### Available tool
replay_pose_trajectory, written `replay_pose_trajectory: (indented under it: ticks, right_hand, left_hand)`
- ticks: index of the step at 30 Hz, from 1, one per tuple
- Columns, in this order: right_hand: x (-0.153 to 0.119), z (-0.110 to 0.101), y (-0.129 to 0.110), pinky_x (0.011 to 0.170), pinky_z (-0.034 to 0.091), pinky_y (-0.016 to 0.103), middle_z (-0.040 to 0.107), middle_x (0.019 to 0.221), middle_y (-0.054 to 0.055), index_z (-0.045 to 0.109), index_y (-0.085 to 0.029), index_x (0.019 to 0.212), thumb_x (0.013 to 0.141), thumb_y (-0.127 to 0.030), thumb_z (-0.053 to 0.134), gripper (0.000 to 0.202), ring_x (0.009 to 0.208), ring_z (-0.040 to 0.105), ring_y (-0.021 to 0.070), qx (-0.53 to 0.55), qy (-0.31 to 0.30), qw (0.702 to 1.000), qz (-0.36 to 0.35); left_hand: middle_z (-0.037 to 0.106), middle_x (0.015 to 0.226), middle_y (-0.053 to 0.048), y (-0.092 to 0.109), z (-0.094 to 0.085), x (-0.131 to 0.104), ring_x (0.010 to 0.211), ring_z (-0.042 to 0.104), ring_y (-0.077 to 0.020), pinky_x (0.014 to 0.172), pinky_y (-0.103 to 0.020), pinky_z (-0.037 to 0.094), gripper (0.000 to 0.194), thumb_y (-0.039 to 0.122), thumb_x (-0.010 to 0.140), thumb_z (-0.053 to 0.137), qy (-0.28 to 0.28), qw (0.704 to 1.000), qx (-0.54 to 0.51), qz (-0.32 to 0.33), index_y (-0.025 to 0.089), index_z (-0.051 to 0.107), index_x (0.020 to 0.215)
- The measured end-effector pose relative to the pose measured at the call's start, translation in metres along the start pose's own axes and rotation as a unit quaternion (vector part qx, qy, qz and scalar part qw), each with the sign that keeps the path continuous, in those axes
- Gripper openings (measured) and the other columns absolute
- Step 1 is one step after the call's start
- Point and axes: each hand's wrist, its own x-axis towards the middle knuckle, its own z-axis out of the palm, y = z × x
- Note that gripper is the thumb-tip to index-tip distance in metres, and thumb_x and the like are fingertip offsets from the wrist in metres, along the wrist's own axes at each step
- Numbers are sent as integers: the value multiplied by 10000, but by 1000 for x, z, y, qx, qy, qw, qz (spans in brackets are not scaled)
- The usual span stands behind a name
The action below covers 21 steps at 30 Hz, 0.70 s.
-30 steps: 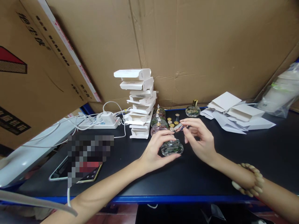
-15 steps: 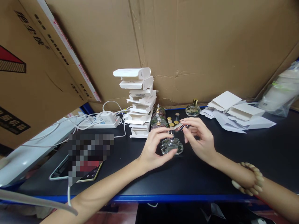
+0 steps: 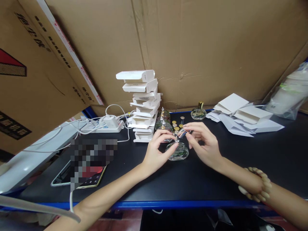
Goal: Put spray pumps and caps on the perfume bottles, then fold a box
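Observation:
A clear oval glass bottle [image 3: 179, 153] stands on the black table in front of me. My left hand [image 3: 157, 152] pinches the small silver neck piece [image 3: 177, 140] at its top between thumb and fingers. Just above and to the right, my right hand [image 3: 204, 142] holds a shiny silver cap [image 3: 182, 132], tilted, between thumb and fingertips. Behind the hands stand several small gold and silver caps [image 3: 181, 126]. Left of them is a row of glass bottles [image 3: 163, 123] with pointed tops, partly hidden by my left hand.
A tall stack of open white boxes [image 3: 144, 110] rises behind left. White folded cards [image 3: 245, 112] and a bagged white container [image 3: 286, 93] lie right. A gold-capped bottle [image 3: 198, 113] stands at the back. A power strip [image 3: 106, 126] and phones [image 3: 92, 181] are left.
My left thumb has moved up from the bottle's body to its neck piece, closing the fingers there. The silver cap in my right hand has shifted slightly left and down.

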Motion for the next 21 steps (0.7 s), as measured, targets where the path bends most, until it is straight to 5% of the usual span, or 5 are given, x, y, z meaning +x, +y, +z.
replay_pose_trajectory:
  ticks: [7, 13, 21]
  right_hand:
    - [0, -1, 0, 386, 446, 175, 532, 1002, 52, 570, -209, 983, 841, -137, 497, 175, 518, 502, 38, 8, -8, 1000, -5]
    - [0, -1, 0, 388, 440, 178, 526, 996, 55, 574, -204, 986, 842, -140, 495, 176, 534, 513, 43, 16, -7, 1000, 3]
    - [0, -1, 2, 378, 417, 176, 521, 1001, 54, 566, -193, 987, 851, -150, 485, 164, 473, 481, 17, 44, -6, 999, 31]
  left_hand:
    - [542, 877, -31, 1, 1, 0, 843, 539, -137, 780, -274, 452, 70, 204, 757, 613, 8, 1000, -8, -10, 173, 601, 819]
    - [559, 901, -27, 2, 0, 1, 824, 527, -137, 746, -258, 448, 264, 215, 711, 661, -12, 1000, -7, -15, 177, 550, 948]
    - [591, 799, -3, 1, 1, 1, 768, 553, -130, 705, -235, 436, 169, 213, 686, 678, -55, 996, -38, -63, 153, 564, 795]
